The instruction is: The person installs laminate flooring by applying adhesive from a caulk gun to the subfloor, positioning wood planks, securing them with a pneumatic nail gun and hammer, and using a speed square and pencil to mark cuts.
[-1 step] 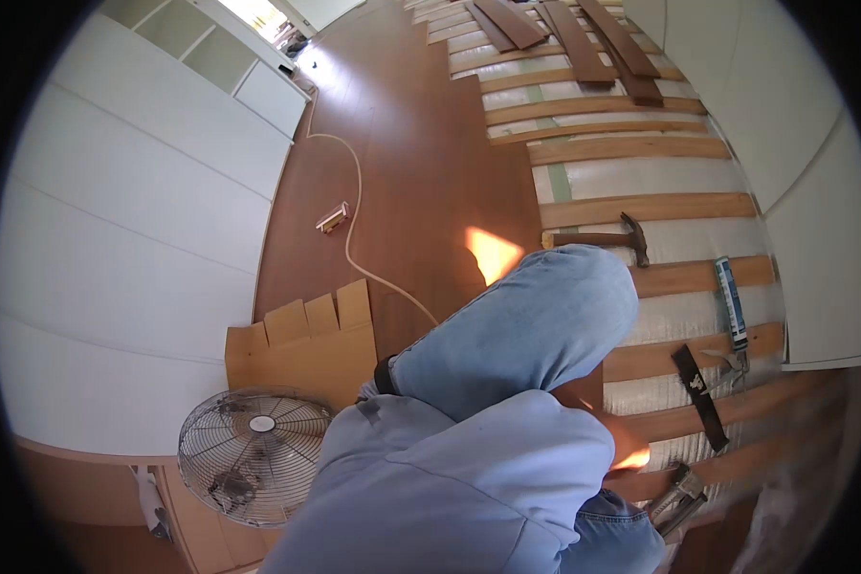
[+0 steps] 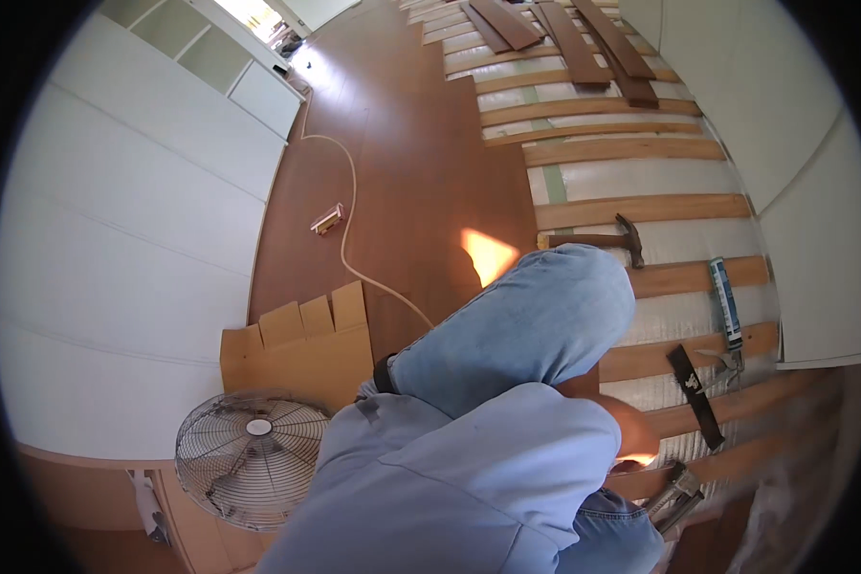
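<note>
My bent leg in light blue jeans [image 2: 517,316] and grey-blue clothing [image 2: 450,478] fill the lower middle; my hands cannot be made out among them. Beyond the knee lies a claw hammer [image 2: 629,239] on a wooden batten. To its right are a blue-and-white sealant tube [image 2: 724,297], a metal tool [image 2: 732,361] and a black flat strip [image 2: 694,397]. Another metal tool [image 2: 674,497] lies by my lower right side. A round wire-guarded fan [image 2: 253,459] is at lower left, beside a flattened cardboard piece [image 2: 306,349].
Brown flooring [image 2: 402,172] runs ahead, crossed by a pale hose [image 2: 352,182], with a small pink object [image 2: 327,218] on it. Wooden battens [image 2: 641,206] over white underlay extend along the right, with loose planks [image 2: 569,48] farther off. White cabinets [image 2: 124,239] stand left, white panels [image 2: 775,115] right.
The whole view has shifted very slightly, with the floor and tools a few pixels further left. The things on the floor keep their places relative to each other.
</note>
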The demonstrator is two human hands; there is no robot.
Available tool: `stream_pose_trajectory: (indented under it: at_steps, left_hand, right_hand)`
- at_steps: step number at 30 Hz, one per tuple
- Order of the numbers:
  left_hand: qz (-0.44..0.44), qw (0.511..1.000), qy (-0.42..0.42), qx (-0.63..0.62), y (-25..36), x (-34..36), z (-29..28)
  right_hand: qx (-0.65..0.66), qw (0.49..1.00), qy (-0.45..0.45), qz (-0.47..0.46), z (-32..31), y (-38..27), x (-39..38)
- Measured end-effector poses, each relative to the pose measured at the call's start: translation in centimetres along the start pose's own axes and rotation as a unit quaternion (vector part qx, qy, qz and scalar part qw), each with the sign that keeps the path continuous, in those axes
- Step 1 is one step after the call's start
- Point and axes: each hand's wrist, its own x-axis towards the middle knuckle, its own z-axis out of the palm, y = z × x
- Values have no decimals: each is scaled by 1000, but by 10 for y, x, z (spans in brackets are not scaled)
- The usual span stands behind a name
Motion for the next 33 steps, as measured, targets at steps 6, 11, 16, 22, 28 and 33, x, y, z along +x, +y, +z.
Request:
stream_pose_trajectory:
  at_steps: [6,11,16,22,28,33]
  left_hand:
    - [-23,998,64,11,-153,-88,-168]
    - [-77,933,343,-78,-240,-223,-262]
    - [-327,726,596,-104,-390,-454,-39]
    - [-716,418,557,-51,-437,-690,299]
    - [-926,-1,318,-202,-347,-794,542]
    - [-667,-278,493,-484,-330,-832,596]
  right_hand:
    - [-4,997,-78,7,-9,-40,30]
    - [-41,991,-99,75,-41,-38,63]
    - [-77,979,-153,106,-55,-70,100]
    - [-135,953,-198,186,-87,-87,163]
    - [-186,930,-222,225,-132,-118,222]
    - [-119,955,-219,160,-117,-127,291]
